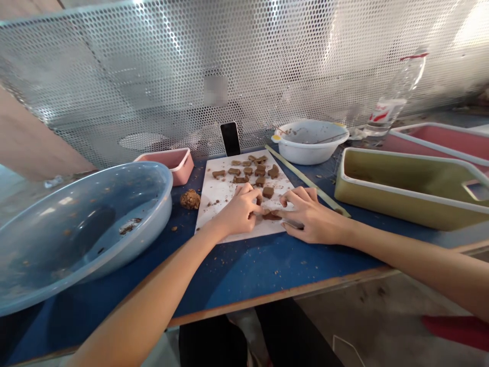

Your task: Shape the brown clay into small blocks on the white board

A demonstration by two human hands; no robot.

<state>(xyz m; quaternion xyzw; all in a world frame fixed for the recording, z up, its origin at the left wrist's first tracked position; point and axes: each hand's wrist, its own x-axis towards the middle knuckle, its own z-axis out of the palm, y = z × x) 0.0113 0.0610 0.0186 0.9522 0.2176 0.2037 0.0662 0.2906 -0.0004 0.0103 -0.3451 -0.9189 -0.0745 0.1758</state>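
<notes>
Brown strip (271,216), two hands (239,211) (315,218) touching, one phone (230,138)

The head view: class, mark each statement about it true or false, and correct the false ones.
1. The left hand and right hand are both at a brown piece on the white board. True.
2. The rough lump sits inside the blue basin. False: it lies on the blue tabletop, between basin and board.
3. A pale stick lies by the board's right edge. True.
4. The phone lies flat. False: it is propped up beyond the board's far edge.
5. A clear bottle stands to the right of the white basin. True.
</notes>
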